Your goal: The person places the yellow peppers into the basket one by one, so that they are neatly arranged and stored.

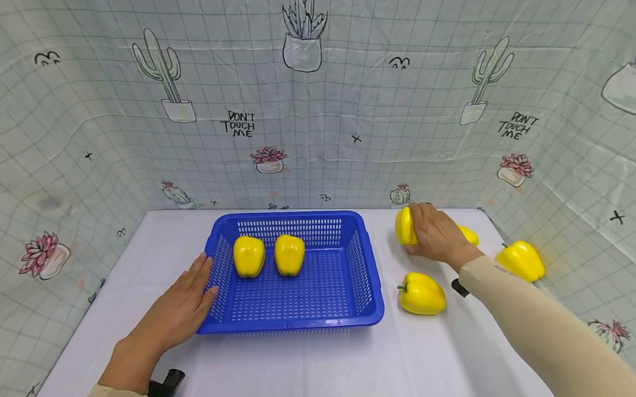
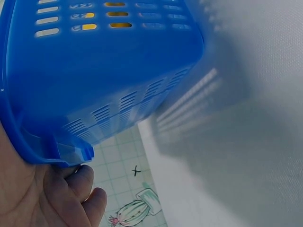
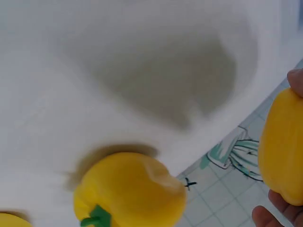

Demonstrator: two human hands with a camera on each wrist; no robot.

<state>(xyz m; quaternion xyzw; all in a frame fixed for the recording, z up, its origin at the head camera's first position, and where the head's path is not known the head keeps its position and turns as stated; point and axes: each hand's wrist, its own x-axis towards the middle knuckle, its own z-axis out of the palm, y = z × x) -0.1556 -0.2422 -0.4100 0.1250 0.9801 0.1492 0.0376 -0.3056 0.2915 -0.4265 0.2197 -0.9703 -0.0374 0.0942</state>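
Toward two o'clock from blue basket (image 1: 291,324), yellow pepper (image 1: 406,227) is gripped by right hand (image 1: 439,234); nine-o'clock rim (image 1: 210,243) is touched by straight-fingered left hand (image 1: 174,304).

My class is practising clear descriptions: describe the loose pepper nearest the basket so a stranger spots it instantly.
Find the blue basket on the white table. Beside its near right corner lies a yellow pepper, green stem towards the basket. No other pepper sits lower in the head view.
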